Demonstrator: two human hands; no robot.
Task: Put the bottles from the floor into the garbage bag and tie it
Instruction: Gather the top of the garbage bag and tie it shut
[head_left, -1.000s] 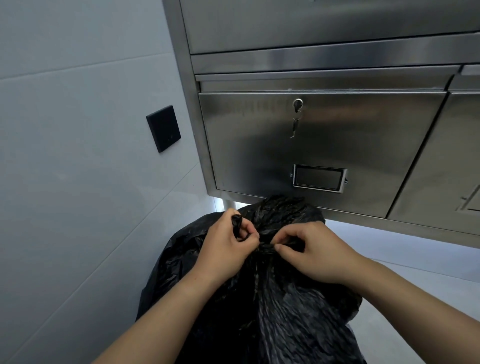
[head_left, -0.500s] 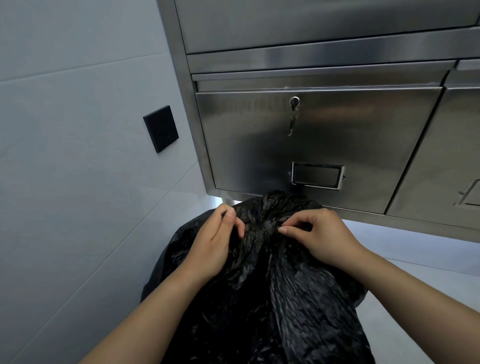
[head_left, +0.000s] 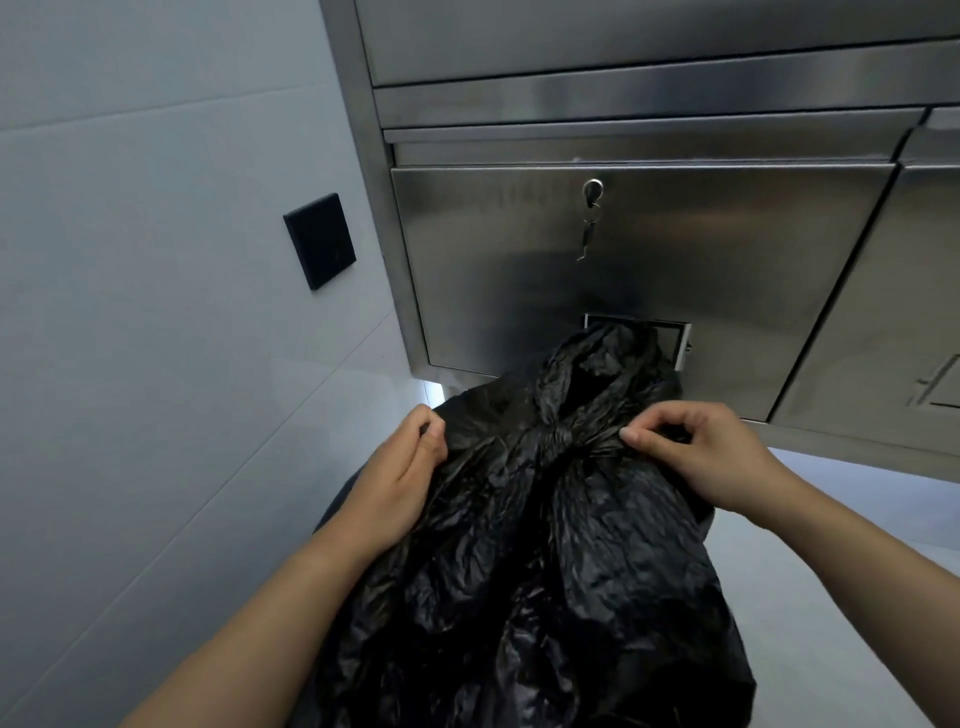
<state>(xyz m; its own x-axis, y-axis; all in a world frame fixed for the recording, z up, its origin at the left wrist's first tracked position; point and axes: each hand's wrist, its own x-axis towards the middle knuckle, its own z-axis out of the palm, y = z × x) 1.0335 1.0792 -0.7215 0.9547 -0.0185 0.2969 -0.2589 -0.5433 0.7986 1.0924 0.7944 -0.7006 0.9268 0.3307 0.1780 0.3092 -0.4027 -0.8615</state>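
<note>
Garbage bag (head_left: 545, 597) contents hidden (opaque plastic), base cropped, label frame (head_left: 678, 340) half covered

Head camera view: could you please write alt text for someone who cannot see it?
A left hand and right hand grip opposite ends of a knot atop a black garbage bag, in front of a stainless steel cabinet.

Both bare forearms extend forward, spread apart. The left hand (head_left: 400, 467) curls its fingers (head_left: 432, 446), pinching the crinkled black plastic garbage bag (head_left: 545, 571). The right hand (head_left: 711, 457) pinches it between thumb and forefinger.
</note>
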